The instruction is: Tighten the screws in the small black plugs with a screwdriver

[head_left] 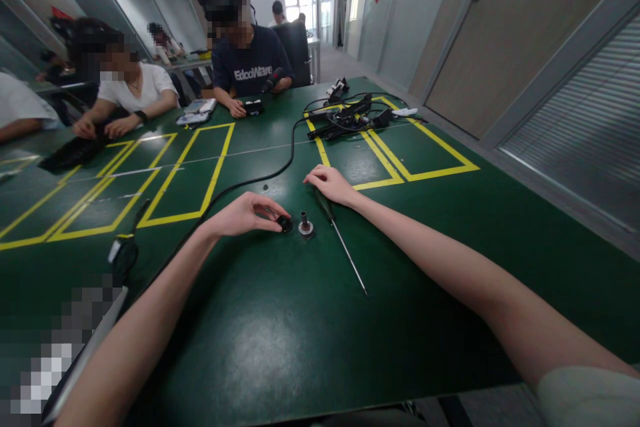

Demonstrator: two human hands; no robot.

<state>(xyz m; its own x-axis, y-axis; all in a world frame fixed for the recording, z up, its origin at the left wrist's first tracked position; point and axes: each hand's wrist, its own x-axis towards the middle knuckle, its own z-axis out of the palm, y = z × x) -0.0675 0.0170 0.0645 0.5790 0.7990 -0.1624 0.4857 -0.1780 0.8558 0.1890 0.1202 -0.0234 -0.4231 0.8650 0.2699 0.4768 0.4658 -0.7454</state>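
Observation:
Between the thumb and fingers of my left hand (250, 213) is a small round black part (285, 223), held close to the tabletop. Just right of it, a round metal piece with an upright shaft (305, 225) stands on the green table. My right hand (333, 185) is beyond and to the right of that piece, its fingers curled at the top of the dark handle of a screwdriver (345, 247). The long shank slants toward me, its tip low at the table. My right fingers partly cover the handle's end.
A black cable (250, 181) crosses the table behind my left hand to a heap of black parts and wires (350, 119). A coiled cable (125, 250) lies at left. Yellow tape (440, 172) marks rectangles. Across the table, a co-worker (255, 60) holds a power tool; others sit left.

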